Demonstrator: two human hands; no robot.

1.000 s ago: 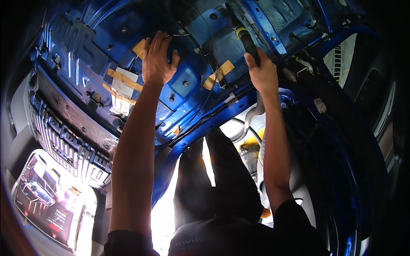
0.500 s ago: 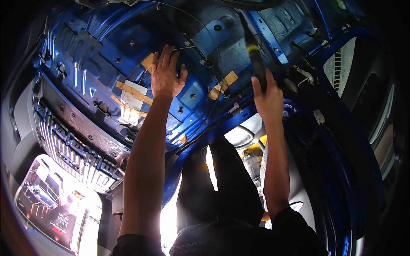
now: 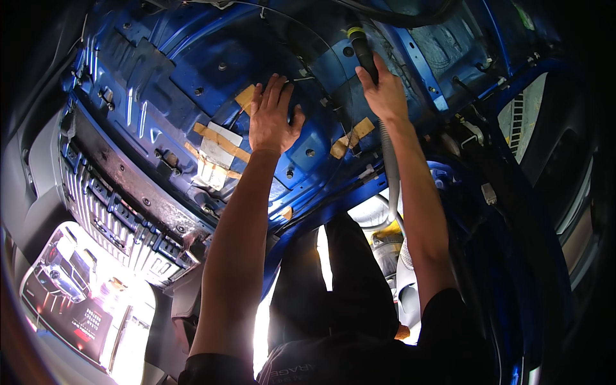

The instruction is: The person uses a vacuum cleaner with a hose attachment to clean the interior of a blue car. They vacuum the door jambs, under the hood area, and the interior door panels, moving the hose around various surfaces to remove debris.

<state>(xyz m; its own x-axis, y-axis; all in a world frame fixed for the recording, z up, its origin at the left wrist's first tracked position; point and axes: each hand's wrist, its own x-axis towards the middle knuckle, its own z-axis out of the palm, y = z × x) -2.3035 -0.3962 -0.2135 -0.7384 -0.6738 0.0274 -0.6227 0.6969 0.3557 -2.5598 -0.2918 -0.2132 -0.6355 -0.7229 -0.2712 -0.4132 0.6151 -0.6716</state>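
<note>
My left hand [image 3: 274, 119] lies flat on the bare blue metal car floor [image 3: 186, 74], fingers stretched out, next to a piece of tan tape [image 3: 245, 99]. My right hand [image 3: 388, 96] is wrapped round the black handle of a vacuum hose wand [image 3: 364, 52], which has a yellow-green ring. The wand points toward the far side of the blue floor, and its tip is lost in shadow. From the handle a grey ribbed vacuum hose [image 3: 390, 167] runs back beneath my right forearm.
A whitish patch [image 3: 218, 151] is held down by tan tape strips left of my left arm. More tape [image 3: 351, 138] crosses a thin cable between my hands. Bolts and brackets [image 3: 168, 160] stick up from the floor. A dark cable bundle [image 3: 410, 16] spans the far edge.
My right hand has moved the vacuum wand farther away and to the left. More of the hose now shows. My left hand keeps its place on the floor; the view has shifted slightly.
</note>
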